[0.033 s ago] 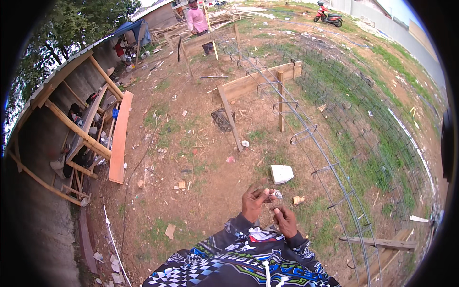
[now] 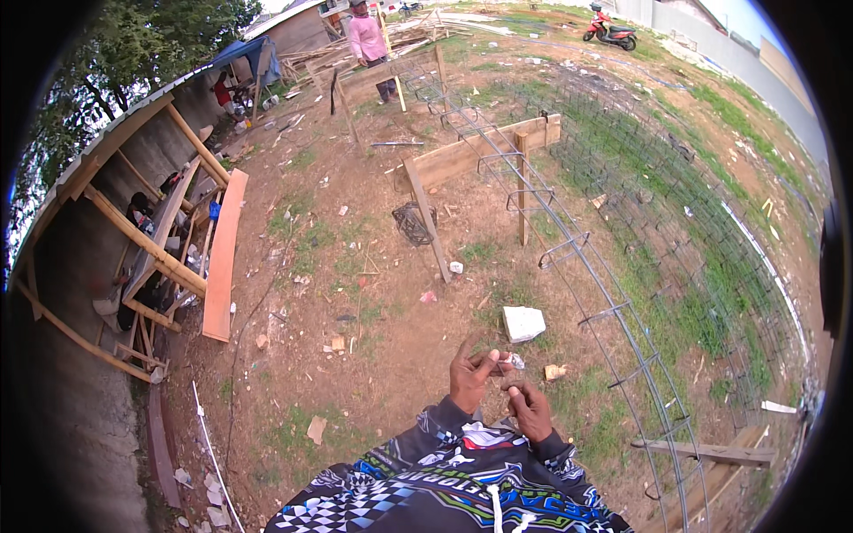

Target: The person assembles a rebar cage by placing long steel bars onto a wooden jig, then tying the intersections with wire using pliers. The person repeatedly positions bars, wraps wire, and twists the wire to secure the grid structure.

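Observation:
My left hand (image 2: pixel 471 377) is raised in front of my chest, thumb and fingers pinched together. At its fingertips is a small crumpled white, shiny piece (image 2: pixel 516 361), too small to name. Just below and to the right, close to it, my right hand (image 2: pixel 530 411) has its fingers curled in a pinch. Whatever those fingers hold, if anything, is hidden. Beyond both hands a white block (image 2: pixel 523 323) lies on the dirt, with a small tan chunk (image 2: pixel 554 371) nearer on the right.
A long rebar cage (image 2: pixel 600 258) runs along my right, crossing a wooden plank stand (image 2: pixel 484 153). Wire mesh (image 2: pixel 675 204) lies beyond it. Timber shelter (image 2: pixel 151 240) and an orange board (image 2: pixel 224 258) stand left. A person in pink (image 2: pixel 366 37) is far ahead; a red scooter (image 2: pixel 609 34) is parked far right.

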Available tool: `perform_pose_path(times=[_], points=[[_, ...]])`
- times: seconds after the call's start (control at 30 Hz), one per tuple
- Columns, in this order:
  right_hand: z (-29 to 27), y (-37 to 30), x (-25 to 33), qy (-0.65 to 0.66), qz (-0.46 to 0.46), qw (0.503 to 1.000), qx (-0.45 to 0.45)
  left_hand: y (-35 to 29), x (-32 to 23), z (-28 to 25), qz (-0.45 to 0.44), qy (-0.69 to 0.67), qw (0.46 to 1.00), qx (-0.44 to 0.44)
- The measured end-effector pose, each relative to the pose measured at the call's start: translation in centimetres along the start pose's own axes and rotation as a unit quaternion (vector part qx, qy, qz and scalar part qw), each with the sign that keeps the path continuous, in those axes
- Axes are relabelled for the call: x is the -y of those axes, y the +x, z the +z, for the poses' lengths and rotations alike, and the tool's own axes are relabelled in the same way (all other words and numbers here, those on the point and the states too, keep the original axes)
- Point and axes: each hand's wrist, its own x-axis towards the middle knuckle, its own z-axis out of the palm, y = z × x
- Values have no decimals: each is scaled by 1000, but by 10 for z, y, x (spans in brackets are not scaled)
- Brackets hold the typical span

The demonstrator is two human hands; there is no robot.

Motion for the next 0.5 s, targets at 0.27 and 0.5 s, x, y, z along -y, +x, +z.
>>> perform_pose_path(times=[0.27,0.5], points=[[7,27,8,75,-17,997,-3,13,24,-23,-29,136,986,96],[5,34,-1,-1,22,993,116,21,-12,-25,-6,-107,994,-22]])
